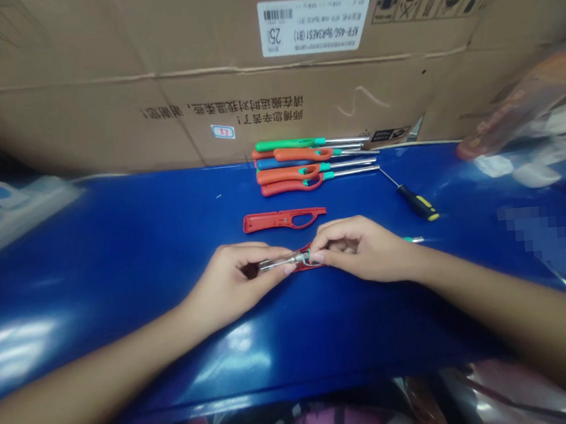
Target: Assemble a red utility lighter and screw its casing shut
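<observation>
My left hand (pixel 239 274) and my right hand (pixel 359 248) meet at the middle of a blue table (pixel 135 263). Between them lies a red lighter shell half (pixel 311 261) with a thin metal tube assembly (pixel 280 262) on it. My left fingers pinch the left end of the tube. My right fingers are closed over the red shell and the tube's right end; a metal tip with a green collar (pixel 412 239) pokes out past my right hand. A second red shell half (pixel 283 220) lies flat just beyond my hands.
Several finished long lighters (pixel 308 164) with orange, blue and green handles lie in a row at the table's back. A black and yellow screwdriver (pixel 412 198) lies to their right. Large cardboard boxes (pixel 203 68) wall off the back; plastic bags sit at far right.
</observation>
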Tool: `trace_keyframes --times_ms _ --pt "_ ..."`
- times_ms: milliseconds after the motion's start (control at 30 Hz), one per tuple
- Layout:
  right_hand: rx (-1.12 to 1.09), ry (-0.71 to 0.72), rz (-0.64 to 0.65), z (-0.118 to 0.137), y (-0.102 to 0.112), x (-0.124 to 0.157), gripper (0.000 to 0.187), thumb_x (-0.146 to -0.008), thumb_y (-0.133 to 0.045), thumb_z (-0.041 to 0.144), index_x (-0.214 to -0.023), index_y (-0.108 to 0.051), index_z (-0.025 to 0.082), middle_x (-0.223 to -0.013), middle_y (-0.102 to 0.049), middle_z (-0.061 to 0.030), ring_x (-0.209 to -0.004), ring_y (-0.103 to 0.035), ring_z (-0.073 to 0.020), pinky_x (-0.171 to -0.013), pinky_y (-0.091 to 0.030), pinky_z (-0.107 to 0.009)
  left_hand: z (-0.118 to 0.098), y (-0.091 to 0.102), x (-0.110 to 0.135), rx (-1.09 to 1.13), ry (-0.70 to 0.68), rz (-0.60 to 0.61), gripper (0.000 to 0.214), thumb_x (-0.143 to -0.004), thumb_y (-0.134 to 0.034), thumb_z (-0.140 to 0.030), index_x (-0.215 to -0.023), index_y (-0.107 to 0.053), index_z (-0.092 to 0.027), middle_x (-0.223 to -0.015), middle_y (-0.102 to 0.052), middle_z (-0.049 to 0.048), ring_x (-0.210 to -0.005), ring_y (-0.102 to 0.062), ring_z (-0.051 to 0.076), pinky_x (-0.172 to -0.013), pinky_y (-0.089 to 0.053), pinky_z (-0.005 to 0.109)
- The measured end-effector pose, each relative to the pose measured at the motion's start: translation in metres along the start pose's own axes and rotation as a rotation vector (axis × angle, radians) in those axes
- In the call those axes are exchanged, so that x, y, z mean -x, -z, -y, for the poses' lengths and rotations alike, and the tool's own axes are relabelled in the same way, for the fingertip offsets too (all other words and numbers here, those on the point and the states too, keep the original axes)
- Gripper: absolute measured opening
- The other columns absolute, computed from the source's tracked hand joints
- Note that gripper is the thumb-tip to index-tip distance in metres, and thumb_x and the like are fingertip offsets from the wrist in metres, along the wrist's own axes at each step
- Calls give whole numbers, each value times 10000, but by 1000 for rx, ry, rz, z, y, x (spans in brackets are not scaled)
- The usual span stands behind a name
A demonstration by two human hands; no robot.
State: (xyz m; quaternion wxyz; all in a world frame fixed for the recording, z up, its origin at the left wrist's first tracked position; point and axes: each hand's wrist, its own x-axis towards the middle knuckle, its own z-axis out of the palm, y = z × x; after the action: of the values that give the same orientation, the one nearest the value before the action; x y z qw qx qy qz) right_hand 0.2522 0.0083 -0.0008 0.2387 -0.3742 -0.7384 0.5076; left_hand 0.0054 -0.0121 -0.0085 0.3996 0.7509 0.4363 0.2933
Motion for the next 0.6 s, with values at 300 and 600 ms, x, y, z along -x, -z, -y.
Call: trace_keyframes --times_ms 300,600 --pt "-27 42 4 0 -1 0 121 -896 -638 241 -827 -689 156 -790 -667 -10 -696 -573 -100 -616 -445 -222 1 -1 1 13 -19 10 212 -864 -752 -314 -1048 -818 -234 -927 -792 61 -792 -717 184 -682 -547 258" --pt "-13 46 -23 -1 -2 1 110 -892 -645 229 -828 -697 155 -781 -660 -6 -662 -545 -87 -579 -415 -214 1 -3 3 34 -7 -24 205 -855 -766 -315 -1041 -819 -248 -945 -797 55 -787 -724 185 -685 -558 263"
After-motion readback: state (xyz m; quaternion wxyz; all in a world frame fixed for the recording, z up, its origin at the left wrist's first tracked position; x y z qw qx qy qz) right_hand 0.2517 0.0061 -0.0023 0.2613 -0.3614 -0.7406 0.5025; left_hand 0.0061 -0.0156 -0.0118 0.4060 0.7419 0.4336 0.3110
